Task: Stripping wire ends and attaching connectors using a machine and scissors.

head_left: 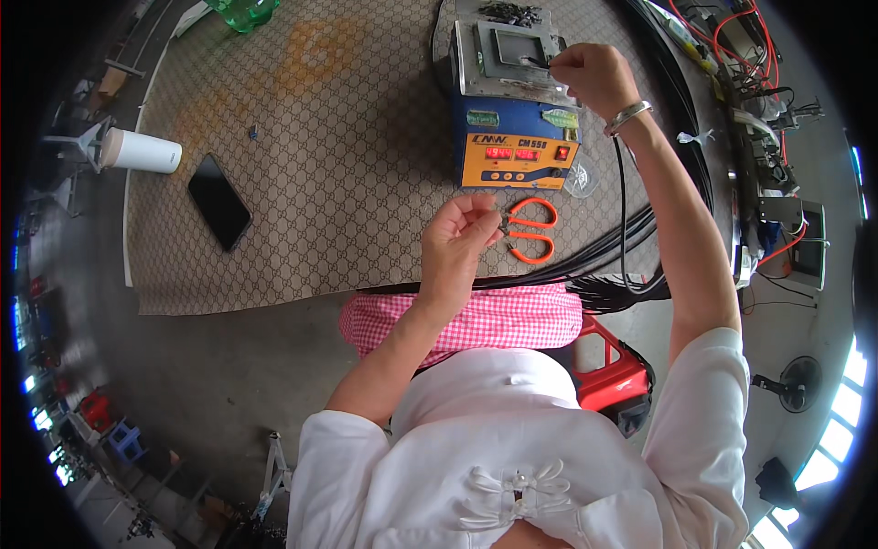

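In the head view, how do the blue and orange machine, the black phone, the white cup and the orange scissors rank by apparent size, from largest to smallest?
1. Blue and orange machine, clearly the largest.
2. Black phone and white cup: these look about alike, so I do not rank them.
3. Orange scissors, the smallest, though only slightly.

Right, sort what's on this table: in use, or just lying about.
In use:
- solder pot
- black cable, held by the right hand at the pot
- left hand, pinching something too small to tell

Lying about:
- orange scissors
- black phone
- white cup
- green bottle
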Tool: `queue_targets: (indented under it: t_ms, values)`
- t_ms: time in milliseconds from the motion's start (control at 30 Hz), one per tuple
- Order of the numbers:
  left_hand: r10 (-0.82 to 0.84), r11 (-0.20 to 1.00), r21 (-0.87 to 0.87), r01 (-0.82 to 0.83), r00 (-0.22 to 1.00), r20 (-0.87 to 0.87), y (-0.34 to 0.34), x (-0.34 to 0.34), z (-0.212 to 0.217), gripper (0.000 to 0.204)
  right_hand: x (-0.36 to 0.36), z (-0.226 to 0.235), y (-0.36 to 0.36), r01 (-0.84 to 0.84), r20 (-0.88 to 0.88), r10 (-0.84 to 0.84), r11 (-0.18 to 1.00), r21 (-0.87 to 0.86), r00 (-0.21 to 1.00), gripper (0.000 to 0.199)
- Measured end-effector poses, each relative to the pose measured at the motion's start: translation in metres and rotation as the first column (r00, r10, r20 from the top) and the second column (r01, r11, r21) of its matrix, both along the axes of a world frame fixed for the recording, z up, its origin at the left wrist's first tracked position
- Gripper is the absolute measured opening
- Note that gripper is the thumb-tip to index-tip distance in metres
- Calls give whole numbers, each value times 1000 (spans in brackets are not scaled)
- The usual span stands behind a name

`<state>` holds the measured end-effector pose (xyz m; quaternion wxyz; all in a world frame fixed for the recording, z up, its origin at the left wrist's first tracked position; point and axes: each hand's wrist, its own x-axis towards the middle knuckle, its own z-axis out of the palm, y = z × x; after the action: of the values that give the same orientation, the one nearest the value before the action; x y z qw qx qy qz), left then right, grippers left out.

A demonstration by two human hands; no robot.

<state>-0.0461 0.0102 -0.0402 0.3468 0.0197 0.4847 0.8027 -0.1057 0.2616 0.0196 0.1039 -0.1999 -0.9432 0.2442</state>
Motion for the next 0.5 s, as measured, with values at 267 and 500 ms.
queue_targets:
  t_ms: [267, 500]
  values:
    - [5, 1000, -1, -5, 1000, 6, 0, 0, -2, 18, 0, -1, 0, 1, 12, -1, 1000, 8, 1000, 20]
    - [5, 999, -45, -6, 1000, -4, 1, 0, 3, 17, 24, 6, -6, -60, -107, 0, 832, -552, 994, 18]
